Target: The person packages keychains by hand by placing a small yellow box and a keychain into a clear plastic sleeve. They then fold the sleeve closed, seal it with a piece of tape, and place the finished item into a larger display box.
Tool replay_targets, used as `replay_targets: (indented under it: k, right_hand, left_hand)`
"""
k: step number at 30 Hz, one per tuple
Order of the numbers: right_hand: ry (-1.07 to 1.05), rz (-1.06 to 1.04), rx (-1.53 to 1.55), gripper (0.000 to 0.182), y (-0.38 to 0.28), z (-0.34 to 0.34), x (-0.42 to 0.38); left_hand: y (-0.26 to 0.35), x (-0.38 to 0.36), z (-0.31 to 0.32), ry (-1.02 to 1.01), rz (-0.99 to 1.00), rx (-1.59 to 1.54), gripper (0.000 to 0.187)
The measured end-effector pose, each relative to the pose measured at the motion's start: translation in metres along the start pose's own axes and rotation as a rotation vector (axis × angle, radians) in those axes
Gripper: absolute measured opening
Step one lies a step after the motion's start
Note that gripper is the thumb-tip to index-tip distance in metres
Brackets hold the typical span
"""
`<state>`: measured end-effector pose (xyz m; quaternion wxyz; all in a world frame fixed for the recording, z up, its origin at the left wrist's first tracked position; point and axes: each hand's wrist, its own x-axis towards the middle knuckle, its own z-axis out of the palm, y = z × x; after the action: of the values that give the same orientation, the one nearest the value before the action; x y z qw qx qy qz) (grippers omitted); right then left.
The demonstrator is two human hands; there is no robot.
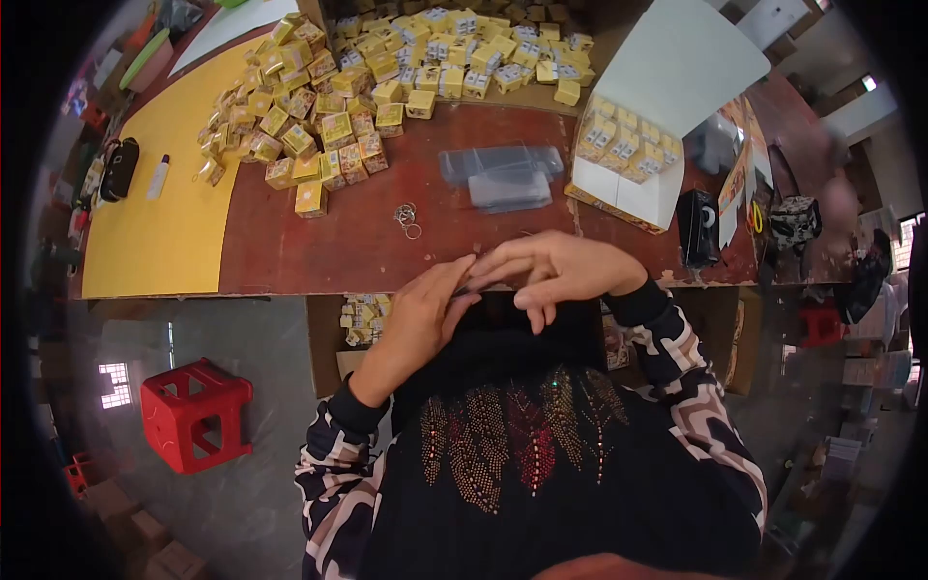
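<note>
My left hand (pixel 418 314) is at the table's front edge, its thumb and fingers closed on something small and dark that I cannot make out. My right hand (pixel 565 269) meets it from the other side. Its forefinger reaches to the left fingertips, while the thumb and other fingers stand apart. Just beyond my hands, several metal split rings (pixel 408 220) lie on the red-brown table (pixel 319 256). Clear plastic pieces (pixel 507 184) are stacked farther back. To their right stands an open white-lined display box (pixel 667 198) with rows of small yellow boxes (pixel 623 140) inside.
Many small yellow printed boxes (pixel 338 130) are heaped at the back, spilling from a carton. On the left, yellow paper (pixel 159 232) bears a marker-like tube (pixel 159 177) and a black case (pixel 120 170). A black box (pixel 698 227) stands right. A red stool (pixel 196 416) is on the floor.
</note>
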<state>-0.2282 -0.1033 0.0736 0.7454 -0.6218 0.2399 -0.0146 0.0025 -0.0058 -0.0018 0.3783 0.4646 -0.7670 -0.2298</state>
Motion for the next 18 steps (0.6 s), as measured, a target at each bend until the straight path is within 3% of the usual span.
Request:
replay_targets:
  k: [1, 2, 3, 5, 6, 7, 9, 13, 18]
  right_hand:
    - [0.038, -0.007, -0.114, 0.039, -0.011, -0.009, 0.007]
    - [0.215, -0.101, -0.071, 0.025, -0.024, -0.017, 0.017]
    - [0.340, -0.220, -0.158, 0.025, -0.026, -0.033, 0.037]
    - [0.564, -0.410, -0.474, 0.029, -0.020, -0.058, 0.090]
    - [0.657, -0.477, -0.710, 0.033, -0.018, -0.063, 0.120]
    - [0.626, -0.473, -0.776, 0.038, -0.019, -0.064, 0.143]
    - [0.655, -0.483, -1.066, 0.053, -0.013, -0.068, 0.187]
    - [0.666, -0.435, -1.194, 0.056, 0.006, -0.081, 0.247]
    - [0.559, -0.172, -0.891, 0.055, -0.002, -0.082, 0.230]
  left_hand:
    - [-0.001, -0.006, -0.002, 0.010, -0.009, -0.002, 0.056]
    - [-0.002, -0.012, -0.005, 0.065, -0.171, -0.195, 0.050]
    - [-0.004, -0.016, -0.009, 0.120, -0.330, -0.389, 0.044]
    - [-0.017, -0.026, -0.010, 0.112, -0.392, -0.456, 0.044]
    - [-0.018, -0.030, -0.008, 0.188, -0.420, -0.704, 0.044]
    - [-0.020, -0.033, -0.007, 0.265, -0.441, -0.952, 0.044]
    - [-0.024, -0.039, -0.010, 0.290, -0.493, -0.973, 0.045]
    - [-0.030, -0.054, -0.019, 0.403, -0.648, -0.979, 0.051]
    - [-0.041, -0.067, -0.021, 0.466, -0.604, -1.061, 0.051]
